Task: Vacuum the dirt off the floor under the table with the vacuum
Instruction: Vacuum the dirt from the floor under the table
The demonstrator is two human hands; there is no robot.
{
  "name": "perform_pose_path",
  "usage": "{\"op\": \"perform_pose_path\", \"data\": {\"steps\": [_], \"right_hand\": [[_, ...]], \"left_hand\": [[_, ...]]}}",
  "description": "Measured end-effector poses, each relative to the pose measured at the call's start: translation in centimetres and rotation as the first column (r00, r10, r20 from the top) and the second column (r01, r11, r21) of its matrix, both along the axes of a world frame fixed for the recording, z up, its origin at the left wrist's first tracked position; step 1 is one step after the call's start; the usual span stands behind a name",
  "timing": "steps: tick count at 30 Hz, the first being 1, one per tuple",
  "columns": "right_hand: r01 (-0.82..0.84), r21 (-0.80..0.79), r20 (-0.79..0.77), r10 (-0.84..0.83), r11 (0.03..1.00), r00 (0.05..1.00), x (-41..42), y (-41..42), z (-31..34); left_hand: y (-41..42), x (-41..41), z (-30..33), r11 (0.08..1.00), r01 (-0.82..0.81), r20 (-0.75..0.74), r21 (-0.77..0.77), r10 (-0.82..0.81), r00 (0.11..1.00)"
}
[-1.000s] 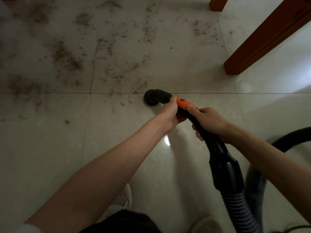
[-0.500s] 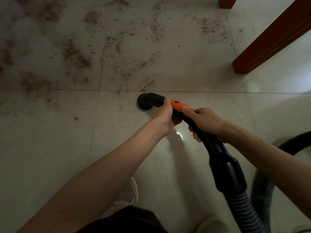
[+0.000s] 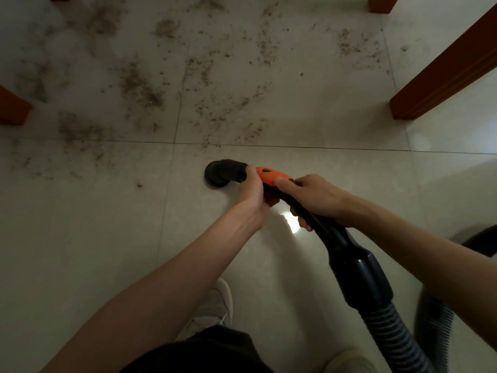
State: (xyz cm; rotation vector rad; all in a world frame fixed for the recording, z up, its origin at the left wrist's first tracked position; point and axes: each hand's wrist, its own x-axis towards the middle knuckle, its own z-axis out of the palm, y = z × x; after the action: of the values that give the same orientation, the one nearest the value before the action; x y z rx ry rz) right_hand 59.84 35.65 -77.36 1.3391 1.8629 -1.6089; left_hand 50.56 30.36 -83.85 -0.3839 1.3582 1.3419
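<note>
Vacuum nozzle (image 3: 220, 173) near dirt (image 3: 139, 84); both hands, left (image 3: 251, 191) and right (image 3: 313, 196), grip its handle (image 3: 270, 176)

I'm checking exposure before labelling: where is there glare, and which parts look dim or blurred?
Head view: one bright glare spot on the floor tile between the hands; dirt under the table lies in dim shade; the hose at lower right is motion-blurred; table leg leans from wide-angle distortion.
</note>
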Motion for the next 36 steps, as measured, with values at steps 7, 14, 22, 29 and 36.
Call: {"op": "perform_pose_path", "data": {"steps": [7,14,22,29,36], "right_hand": [[0.033,0.098,0.012,-0.035,0.995,0.999,-1.4,0.3,0.0],[0.000,0.113,-0.002,0.000,0.994,1.000,-3.4,0.0,0.1],[-0.066,0.147,0.020,0.064,0.987,0.998,-6.5,-1.7,-0.1],[-0.080,0.191,0.026,0.077,0.978,0.997,-7.0,-0.5,-0.4],[-0.083,0.120,-0.018,0.086,0.989,0.996,-6.8,-0.9,-0.9]], "left_hand": [[0.6,-2.0,1.2,0.997,0.033,0.057,0.065,-0.036,0.998],[0.1,-3.7,1.5,0.998,-0.005,0.067,0.055,0.002,0.998],[-1.7,-6.7,1.8,0.999,-0.036,0.094,0.032,0.033,0.995],[-0.8,-7.2,1.6,0.996,-0.058,0.118,0.069,0.050,0.992],[-1.7,-6.7,0.5,0.991,-0.099,0.080,0.093,0.092,0.993]]}}
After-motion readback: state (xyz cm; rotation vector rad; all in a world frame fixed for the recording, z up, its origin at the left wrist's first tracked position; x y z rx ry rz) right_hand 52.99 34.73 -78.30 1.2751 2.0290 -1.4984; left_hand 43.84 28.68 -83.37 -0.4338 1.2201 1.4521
